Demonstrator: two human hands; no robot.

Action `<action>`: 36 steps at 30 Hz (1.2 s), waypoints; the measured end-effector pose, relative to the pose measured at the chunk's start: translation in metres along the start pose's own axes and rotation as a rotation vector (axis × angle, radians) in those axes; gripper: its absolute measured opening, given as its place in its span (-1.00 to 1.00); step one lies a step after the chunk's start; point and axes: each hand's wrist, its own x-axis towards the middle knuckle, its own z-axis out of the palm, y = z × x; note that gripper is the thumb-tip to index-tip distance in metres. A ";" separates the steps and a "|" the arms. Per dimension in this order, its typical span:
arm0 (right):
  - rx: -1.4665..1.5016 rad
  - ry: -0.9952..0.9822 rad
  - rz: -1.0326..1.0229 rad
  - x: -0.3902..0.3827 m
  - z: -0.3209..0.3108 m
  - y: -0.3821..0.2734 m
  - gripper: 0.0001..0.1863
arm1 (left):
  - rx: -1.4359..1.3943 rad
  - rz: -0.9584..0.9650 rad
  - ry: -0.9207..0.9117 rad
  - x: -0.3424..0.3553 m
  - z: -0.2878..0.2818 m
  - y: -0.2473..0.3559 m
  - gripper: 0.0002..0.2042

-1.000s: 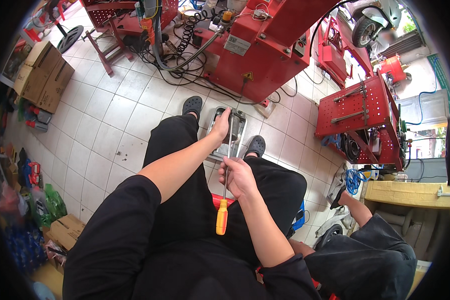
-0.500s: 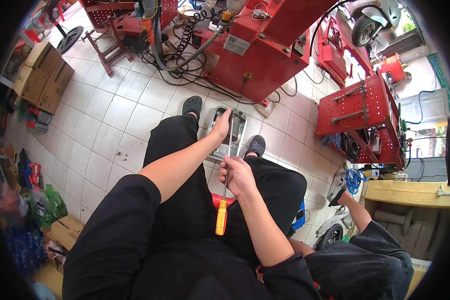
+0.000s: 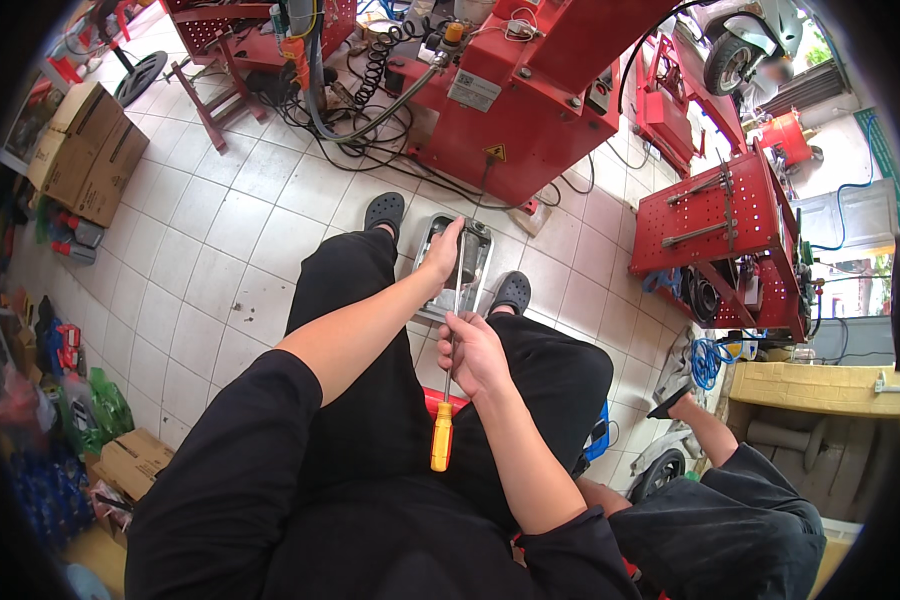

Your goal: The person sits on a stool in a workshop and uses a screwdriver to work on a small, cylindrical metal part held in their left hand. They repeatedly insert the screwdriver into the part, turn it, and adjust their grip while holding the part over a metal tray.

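Note:
My right hand [image 3: 470, 352] is closed on the metal shaft of a long screwdriver, whose yellow and red handle [image 3: 440, 437] hangs toward my lap. The shaft runs up between my legs to a shallow metal tray [image 3: 430, 305] on the floor, with dark contents and a greyish cylindrical part inside. My left hand [image 3: 442, 258] reaches over the tray beside the shaft's far end, its fingers closed around something I cannot make out.
A red machine [image 3: 500, 150] with cables stands ahead, a perforated red cart [image 3: 690, 240] to the right. Cardboard boxes [image 3: 85, 155] and bags line the left. A co-worker's leg [image 3: 730, 500] is at lower right, near blue coiled hose [image 3: 710, 362] and a yellow bench [image 3: 820, 385].
The screwdriver's handle has shifted very slightly left. The co-worker's leg and foot have moved a little to the left. My hands are in nearly the same places.

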 end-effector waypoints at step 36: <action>0.086 0.017 -0.005 0.005 -0.003 0.000 -0.80 | -0.040 0.024 0.021 0.011 -0.003 -0.007 -0.26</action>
